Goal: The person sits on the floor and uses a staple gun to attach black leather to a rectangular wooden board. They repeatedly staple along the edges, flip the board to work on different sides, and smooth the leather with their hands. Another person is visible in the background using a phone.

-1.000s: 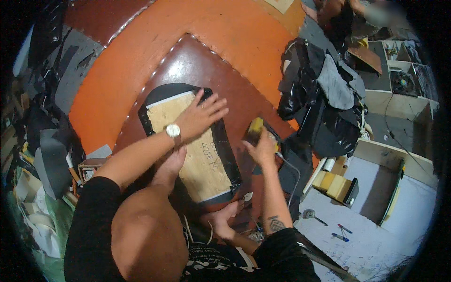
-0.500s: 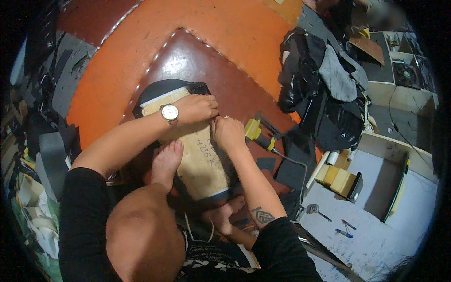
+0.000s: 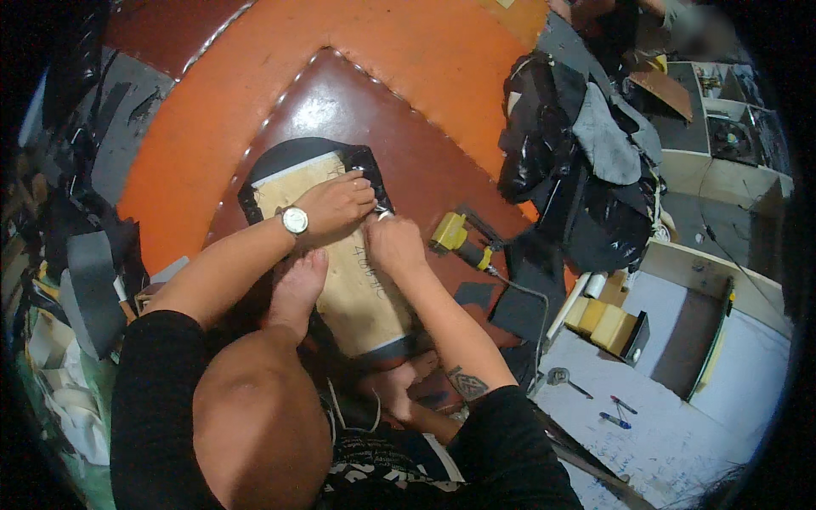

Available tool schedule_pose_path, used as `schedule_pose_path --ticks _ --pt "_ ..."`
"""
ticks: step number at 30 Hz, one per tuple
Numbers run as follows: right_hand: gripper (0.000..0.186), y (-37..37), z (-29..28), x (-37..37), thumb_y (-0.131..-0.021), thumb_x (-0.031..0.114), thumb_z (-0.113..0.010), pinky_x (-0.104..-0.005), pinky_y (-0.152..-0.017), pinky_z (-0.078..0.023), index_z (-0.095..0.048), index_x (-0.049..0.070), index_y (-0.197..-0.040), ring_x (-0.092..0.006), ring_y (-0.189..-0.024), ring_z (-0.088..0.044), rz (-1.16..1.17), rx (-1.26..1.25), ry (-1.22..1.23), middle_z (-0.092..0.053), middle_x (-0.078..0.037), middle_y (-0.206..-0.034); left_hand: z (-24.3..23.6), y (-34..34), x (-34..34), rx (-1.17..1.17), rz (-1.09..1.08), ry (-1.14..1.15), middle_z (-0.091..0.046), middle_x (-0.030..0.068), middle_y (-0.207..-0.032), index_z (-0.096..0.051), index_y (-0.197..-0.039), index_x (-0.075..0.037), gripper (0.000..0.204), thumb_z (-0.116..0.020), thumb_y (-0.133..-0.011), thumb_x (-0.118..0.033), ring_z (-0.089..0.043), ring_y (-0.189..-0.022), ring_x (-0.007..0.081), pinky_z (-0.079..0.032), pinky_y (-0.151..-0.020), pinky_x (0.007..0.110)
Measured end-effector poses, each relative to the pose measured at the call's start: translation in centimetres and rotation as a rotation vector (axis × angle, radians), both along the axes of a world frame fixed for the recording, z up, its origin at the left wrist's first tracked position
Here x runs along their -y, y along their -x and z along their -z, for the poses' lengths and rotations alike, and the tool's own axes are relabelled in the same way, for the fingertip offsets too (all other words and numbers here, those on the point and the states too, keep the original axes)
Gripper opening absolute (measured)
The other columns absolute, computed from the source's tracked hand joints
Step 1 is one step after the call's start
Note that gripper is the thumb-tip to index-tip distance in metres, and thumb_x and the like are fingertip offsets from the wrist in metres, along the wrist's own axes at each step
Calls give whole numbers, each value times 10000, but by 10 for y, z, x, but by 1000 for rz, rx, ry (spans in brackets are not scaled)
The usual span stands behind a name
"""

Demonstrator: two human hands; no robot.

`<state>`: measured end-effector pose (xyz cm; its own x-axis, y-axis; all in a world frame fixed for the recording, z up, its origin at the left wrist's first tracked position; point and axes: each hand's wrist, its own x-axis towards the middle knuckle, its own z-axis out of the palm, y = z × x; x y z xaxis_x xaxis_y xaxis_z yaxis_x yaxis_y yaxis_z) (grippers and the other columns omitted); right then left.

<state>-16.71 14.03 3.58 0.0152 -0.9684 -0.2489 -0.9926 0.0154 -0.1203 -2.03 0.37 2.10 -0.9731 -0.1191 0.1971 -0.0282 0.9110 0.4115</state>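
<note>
A wooden board [image 3: 348, 302] wrapped in black covering [image 3: 282, 151] rests on a maroon pad [image 3: 433, 170]. My left hand [image 3: 338, 200] is curled over the board's upper right edge, fingers closed on the covering. Beside it, my right hand [image 3: 393, 242] is closed at that same edge, around a small white-and-metal item [image 3: 384, 212] too small to name. A yellow pneumatic stapler [image 3: 450, 234] with a hose lies just right of my right hand. My bare left foot [image 3: 297, 289] presses on the board's left part.
Orange padding [image 3: 178, 144] surrounds the maroon piece. Black scraps [image 3: 544, 136] are piled at right, beside white compartments [image 3: 705, 263] with yellow blocks [image 3: 603, 327] and pens [image 3: 616, 421]. Grey foam [image 3: 89, 293] lies at left. Another person [image 3: 595, 21] is at top right.
My right hand has let go of the stapler and moved left to the board's edge. My left hand has curled its fingers there, and my left foot shows more fully.
</note>
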Motion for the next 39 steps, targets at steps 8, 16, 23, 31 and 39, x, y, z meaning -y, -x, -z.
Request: schedule_pose_path --ticks 8,16,23,31,39 --pt "600 126 13 -53 -937 218 -655 -532 -900 -569 -457 37 -1474 -403 -1069 -716 774 -143 -283 -698 -244 -1201 30 -29 -23 102 -144 108 -577 37 -1500 -626 -1412 -93 458 -543 -969 -175 -463 -1473 207 -289 -1260 544" --pt "875 154 -10 -70 -805 165 -804 -500 -971 -556 -394 134 -1578 -422 -1113 -693 440 -101 -373 -671 -247 -1282 46 -32 -27 62 -153 135 -553 28 -1523 -608 -1432 -99 461 -536 -981 -161 -420 -1499 200 -261 -1270 559" --pt "613 116 -108 -8 -706 135 -805 -544 -963 -530 -697 225 -1303 -423 -1057 -698 52 127 -449 -745 -194 -1090 46 -33 -28 50 -181 152 -537 22 -1541 -575 -1461 -103 492 -541 -974 -168 -411 -1506 197 -249 -1280 562" --pt "553 78 -103 42 -694 176 -815 -527 -910 -551 -737 165 -1241 -403 -1005 -716 -135 -73 -526 -757 -192 -1032 50 -33 -28 88 -146 122 -515 21 -1565 -558 -1479 -98 498 -526 -984 -152 -387 -1524 191 -241 -1286 564" --pt "528 76 -104 70 -722 233 -809 -555 -967 -523 -749 175 -1244 -369 -1071 -717 -82 -68 -554 -761 -162 -1091 52 -34 -28 63 -161 120 -540 24 -1540 -576 -1461 -98 491 -535 -975 -149 -408 -1509 198 -223 -1295 555"
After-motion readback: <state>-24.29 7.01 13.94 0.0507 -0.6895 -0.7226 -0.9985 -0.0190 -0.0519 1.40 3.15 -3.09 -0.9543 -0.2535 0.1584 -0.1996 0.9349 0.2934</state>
